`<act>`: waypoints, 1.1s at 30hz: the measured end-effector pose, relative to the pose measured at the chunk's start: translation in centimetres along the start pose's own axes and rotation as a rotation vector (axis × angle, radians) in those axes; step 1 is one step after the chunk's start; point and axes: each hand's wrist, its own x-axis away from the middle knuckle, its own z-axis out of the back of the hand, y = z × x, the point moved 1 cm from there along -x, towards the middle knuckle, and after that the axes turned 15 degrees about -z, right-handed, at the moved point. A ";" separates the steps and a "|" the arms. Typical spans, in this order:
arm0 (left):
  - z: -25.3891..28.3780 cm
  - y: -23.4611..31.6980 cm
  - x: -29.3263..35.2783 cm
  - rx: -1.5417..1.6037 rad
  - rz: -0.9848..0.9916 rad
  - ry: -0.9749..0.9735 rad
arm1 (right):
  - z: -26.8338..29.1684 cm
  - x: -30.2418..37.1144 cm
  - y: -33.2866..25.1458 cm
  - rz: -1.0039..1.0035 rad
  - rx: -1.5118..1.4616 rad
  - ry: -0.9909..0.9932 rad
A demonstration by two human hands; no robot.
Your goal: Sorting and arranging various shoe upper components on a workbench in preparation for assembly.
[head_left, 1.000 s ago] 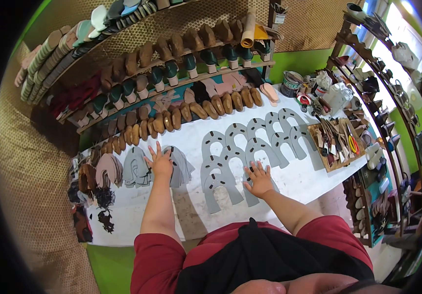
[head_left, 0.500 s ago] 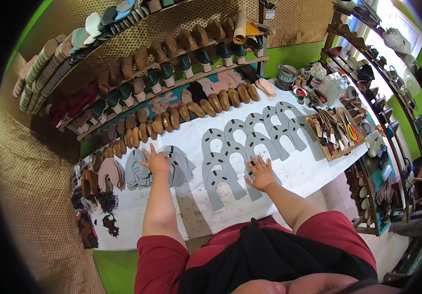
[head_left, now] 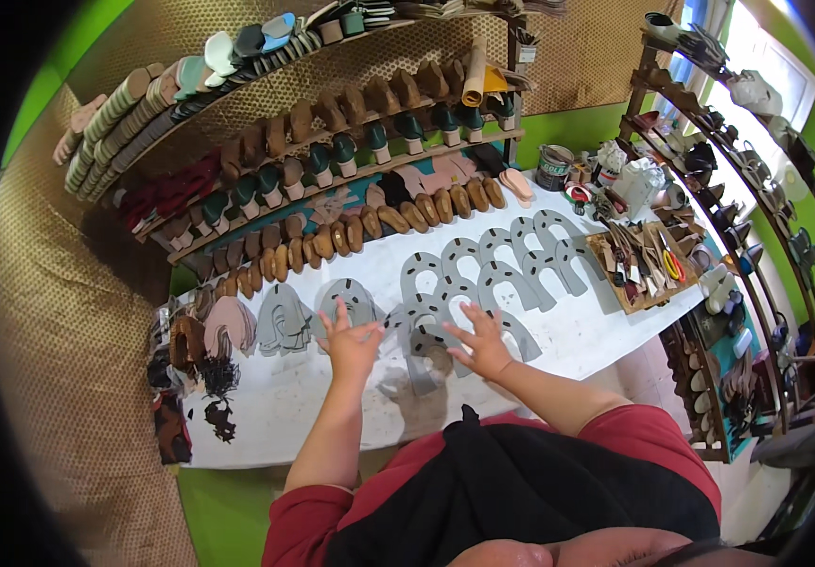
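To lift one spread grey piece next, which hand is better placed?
Probably the right hand: it appears over the spread grey pieces, while the left hand is nearer a grey stack.

On the surface (head_left: 285,416), one stack of arched pieces (head_left: 349,287) lies just behind the left fingers (head_left: 341,316), another stack (head_left: 280,319) to their left. Spread arched pieces (head_left: 491,276) lie behind and either side of the right fingers (head_left: 473,319); farther right sits a tray (head_left: 653,299) with tools (head_left: 630,260) in it. Behind all fingers runs a row of shoe forms (head_left: 372,223)

White table (head_left: 280,411): grey arched pieces (head_left: 532,293), pink stack (head_left: 228,309), brown lasts (head_left: 371,223), tool tray (head_left: 655,296), can (head_left: 553,168)
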 end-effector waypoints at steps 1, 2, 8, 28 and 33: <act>-0.3 1.1 0.6 0.040 -0.048 -0.002 | 1.3 -0.1 -1.7 0.047 -0.084 0.034; -0.2 2.2 1.2 0.044 -0.051 0.004 | 2.5 -0.1 -3.1 0.100 -0.170 0.066; -0.2 8.1 3.4 0.289 -0.170 -0.188 | 6.6 0.4 -4.7 0.070 -0.245 0.077; -5.3 17.0 2.6 0.236 -0.268 -0.263 | 21.5 1.5 13.1 0.026 -0.023 -0.200; -5.3 18.8 2.8 0.193 -0.171 -0.261 | 23.9 0.3 18.4 -0.079 0.081 -0.367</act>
